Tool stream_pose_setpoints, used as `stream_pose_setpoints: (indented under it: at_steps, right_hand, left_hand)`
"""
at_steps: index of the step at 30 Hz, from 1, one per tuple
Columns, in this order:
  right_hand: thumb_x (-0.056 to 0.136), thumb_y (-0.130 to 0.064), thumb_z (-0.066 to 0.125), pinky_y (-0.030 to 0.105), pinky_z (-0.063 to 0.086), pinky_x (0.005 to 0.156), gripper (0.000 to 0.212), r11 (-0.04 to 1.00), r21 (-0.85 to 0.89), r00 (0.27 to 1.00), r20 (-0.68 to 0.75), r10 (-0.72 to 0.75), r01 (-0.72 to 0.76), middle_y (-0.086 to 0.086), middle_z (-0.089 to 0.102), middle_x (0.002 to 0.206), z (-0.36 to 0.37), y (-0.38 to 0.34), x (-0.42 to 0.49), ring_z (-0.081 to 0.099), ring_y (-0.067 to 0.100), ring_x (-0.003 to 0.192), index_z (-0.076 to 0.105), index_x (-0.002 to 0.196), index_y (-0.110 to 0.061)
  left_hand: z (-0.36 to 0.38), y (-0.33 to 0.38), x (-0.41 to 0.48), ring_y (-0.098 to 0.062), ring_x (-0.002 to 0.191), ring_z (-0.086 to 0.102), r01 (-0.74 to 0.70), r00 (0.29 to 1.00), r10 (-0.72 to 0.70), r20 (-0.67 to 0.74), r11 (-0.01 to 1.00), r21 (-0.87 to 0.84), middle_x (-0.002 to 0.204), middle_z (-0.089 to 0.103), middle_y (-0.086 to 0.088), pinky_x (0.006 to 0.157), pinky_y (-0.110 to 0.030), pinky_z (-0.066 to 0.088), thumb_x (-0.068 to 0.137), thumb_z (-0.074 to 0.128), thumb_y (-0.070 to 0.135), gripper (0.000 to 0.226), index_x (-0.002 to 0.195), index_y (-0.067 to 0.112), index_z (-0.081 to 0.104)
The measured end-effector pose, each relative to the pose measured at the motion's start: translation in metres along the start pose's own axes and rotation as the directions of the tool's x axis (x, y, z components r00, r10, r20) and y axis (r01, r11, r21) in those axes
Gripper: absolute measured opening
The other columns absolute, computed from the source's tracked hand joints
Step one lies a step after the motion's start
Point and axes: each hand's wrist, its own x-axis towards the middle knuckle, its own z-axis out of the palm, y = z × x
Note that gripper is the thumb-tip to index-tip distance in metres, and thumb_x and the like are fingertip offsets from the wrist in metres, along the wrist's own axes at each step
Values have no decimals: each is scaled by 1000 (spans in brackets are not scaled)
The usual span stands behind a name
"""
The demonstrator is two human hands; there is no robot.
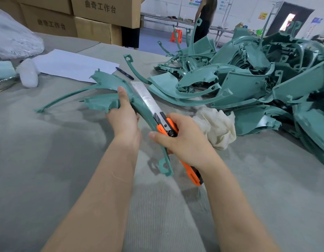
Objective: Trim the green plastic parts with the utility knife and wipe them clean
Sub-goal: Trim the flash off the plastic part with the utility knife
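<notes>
My left hand grips a curved green plastic part near its middle and holds it above the grey table. My right hand grips an orange and black utility knife. Its long steel blade is extended and lies along the right edge of the part. A cream cloth lies crumpled just right of my right hand. A big heap of green plastic parts fills the right side of the table.
A white paper sheet and a dark pen lie behind the held part. A white bag and plastic-wrapped bundle sit far left. Cardboard boxes stand behind the table. A person stands at a far bench.
</notes>
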Motion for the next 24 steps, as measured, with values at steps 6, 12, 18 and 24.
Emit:
stream_pose_setpoints:
  at_steps: [6, 12, 18, 24]
  right_hand:
    - [83, -26, 75, 23, 49, 50, 35, 973, 229, 995, 96, -6, -17, 22, 69, 77, -3, 0, -1, 56, 11, 48, 59, 85, 5]
    - [88, -18, 71, 23, 53, 56, 27, 971, 236, 982, 188, -9, -36, 8, 70, 70, -7, 4, -1, 62, 15, 53, 55, 82, 3]
    - [88, -13, 70, 22, 53, 56, 23, 985, 170, 984, 175, -20, -10, -6, 60, 56, -9, 5, -1, 60, 9, 49, 55, 72, -10]
    - [90, 0, 64, 19, 52, 58, 10, 962, 263, 966, 259, 1, -72, 5, 70, 66, -14, 5, -2, 65, 11, 55, 61, 81, 0]
  left_hand:
    - [0, 1, -6, -9, 44, 55, 20, 999, -24, 22, 987, 157, 68, 57, 2, 40, -17, 44, 86, 58, 58, 53, 107, 9, 55]
    - [1, 1, -12, -8, 41, 51, 12, 999, -18, 32, 982, 189, 66, 55, 3, 37, -16, 40, 87, 58, 58, 41, 89, 18, 51]
    - [3, -2, -7, -7, 46, 48, 13, 1000, -13, 7, 998, 65, 70, 54, 4, 41, -17, 40, 87, 63, 49, 39, 99, 14, 53]
    - [-1, -3, -4, -16, 62, 62, 46, 999, -47, 25, 999, 27, 80, 65, 1, 62, -30, 55, 84, 65, 51, 52, 113, 8, 55]
